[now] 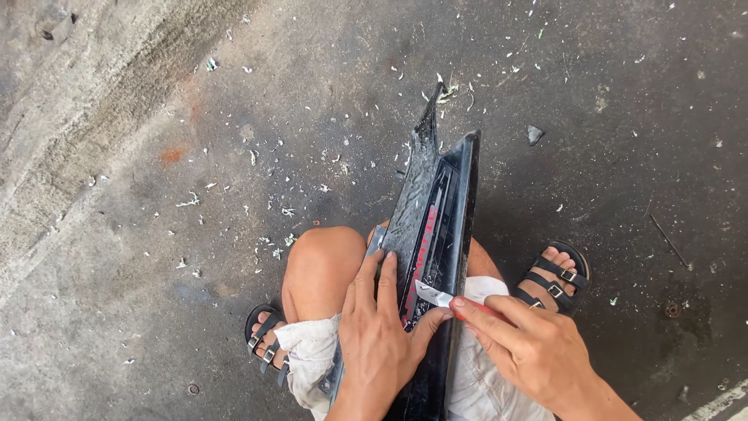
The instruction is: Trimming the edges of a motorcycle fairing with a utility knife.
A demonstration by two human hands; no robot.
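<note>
A stained concrete floor (156, 156), littered with pale scraps (191, 201), lies under a long black plastic panel (448, 203) resting across the person's knees. The left hand (382, 335) presses flat and open on the panel's near end. The right hand (530, 347) is closed around a red-handled knife (444, 298), blade touching the panel.

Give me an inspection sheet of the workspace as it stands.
Surface: stained concrete floor, dusty.
Job's things: long black plastic panel resting across the knees, far tip on the floor; blade set against its decal.
Clutter: pale shavings scattered about; dark shard near the panel.
Hands: left hand flat on the panel; right hand gripping the blade.
Cables: nothing seen.
Surroundings: black sandals; white painted line at the corner.
</note>
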